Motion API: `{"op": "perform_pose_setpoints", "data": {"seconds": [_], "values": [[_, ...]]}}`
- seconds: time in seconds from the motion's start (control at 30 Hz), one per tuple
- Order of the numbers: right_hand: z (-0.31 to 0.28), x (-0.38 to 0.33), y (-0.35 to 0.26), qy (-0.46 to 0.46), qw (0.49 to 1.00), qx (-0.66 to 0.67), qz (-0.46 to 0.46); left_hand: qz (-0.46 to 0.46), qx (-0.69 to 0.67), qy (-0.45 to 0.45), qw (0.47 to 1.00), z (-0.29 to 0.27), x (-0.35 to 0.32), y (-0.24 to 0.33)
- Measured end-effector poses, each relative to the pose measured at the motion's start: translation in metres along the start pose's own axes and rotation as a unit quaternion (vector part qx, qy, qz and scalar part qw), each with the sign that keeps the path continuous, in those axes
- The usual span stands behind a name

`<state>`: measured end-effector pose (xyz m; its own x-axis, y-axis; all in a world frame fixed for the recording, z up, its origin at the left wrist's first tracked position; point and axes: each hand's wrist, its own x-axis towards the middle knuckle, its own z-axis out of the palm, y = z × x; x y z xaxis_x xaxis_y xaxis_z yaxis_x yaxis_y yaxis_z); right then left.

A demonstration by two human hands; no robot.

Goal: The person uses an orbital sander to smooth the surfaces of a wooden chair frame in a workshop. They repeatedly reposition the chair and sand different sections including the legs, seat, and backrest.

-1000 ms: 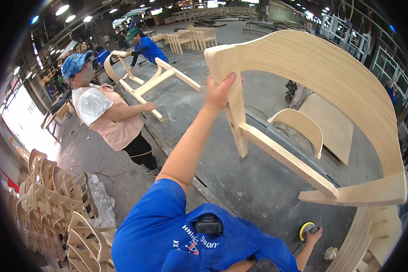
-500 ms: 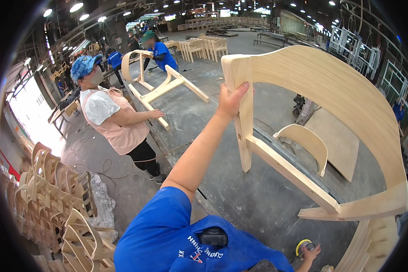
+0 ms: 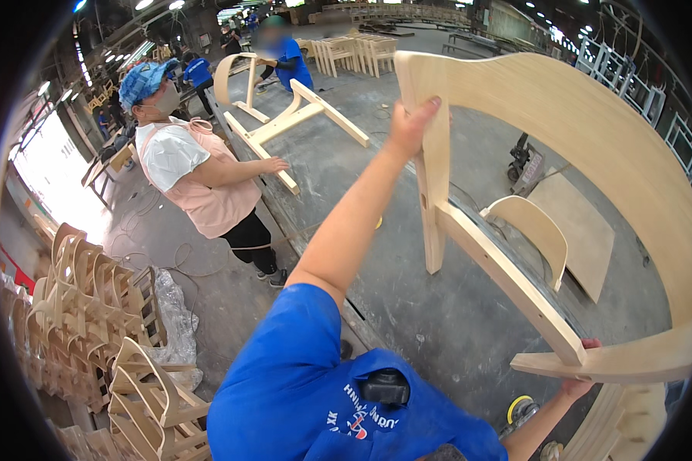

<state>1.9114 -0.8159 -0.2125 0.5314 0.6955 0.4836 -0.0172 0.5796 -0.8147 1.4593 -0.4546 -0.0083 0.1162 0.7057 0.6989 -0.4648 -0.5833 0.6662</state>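
Observation:
A pale wooden chair frame (image 3: 507, 280) with a wide curved backrest stands tilted in front of me. My left hand (image 3: 417, 129) is closed round its upper left post, thumb on the near face. Low on the right, my right hand (image 3: 577, 384) grips the frame where the straight rail meets the other leg; the wood hides part of its fingers. Beside my right forearm, a sander (image 3: 523, 409) with a yellow-rimmed pad rests on the grey work surface (image 3: 438, 346).
A co-worker in a pink apron (image 3: 215, 196) stands at the left, a hand near another chair frame (image 3: 284, 127). Curved wooden parts (image 3: 92, 307) are stacked at lower left. A curved backrest piece (image 3: 527, 230) and flat board (image 3: 573, 230) lie beyond my frame.
My right hand has left the sander and moved up onto the chair frame's lower corner. My left hand keeps its grip on the post. The view has shifted slightly.

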Motion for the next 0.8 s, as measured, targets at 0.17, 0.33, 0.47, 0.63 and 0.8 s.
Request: {"op": "perform_pose_setpoints", "data": {"seconds": [0.17,0.33,0.47,0.63,0.8], "values": [[0.076,-0.021,-0.030,0.060,0.998,0.010,0.004,-0.052,-0.042,-0.006,0.998,-0.059,0.053,-0.028],[0.182,-0.012,-0.045,0.081,0.992,-0.094,-0.022,0.043,0.448,0.237,0.861,-0.035,0.046,-0.034],[0.237,-0.011,-0.041,0.017,0.953,-0.270,-0.134,0.225,0.258,-0.130,0.930,0.040,-0.054,0.008],[0.261,-0.045,-0.018,-0.232,0.942,-0.154,0.189,0.045,-0.105,-0.202,0.973,0.079,-0.104,0.077],[0.269,-0.052,0.010,-0.423,0.827,0.107,0.355,-0.052,-0.212,-0.127,0.968,0.053,-0.117,0.094]]}}
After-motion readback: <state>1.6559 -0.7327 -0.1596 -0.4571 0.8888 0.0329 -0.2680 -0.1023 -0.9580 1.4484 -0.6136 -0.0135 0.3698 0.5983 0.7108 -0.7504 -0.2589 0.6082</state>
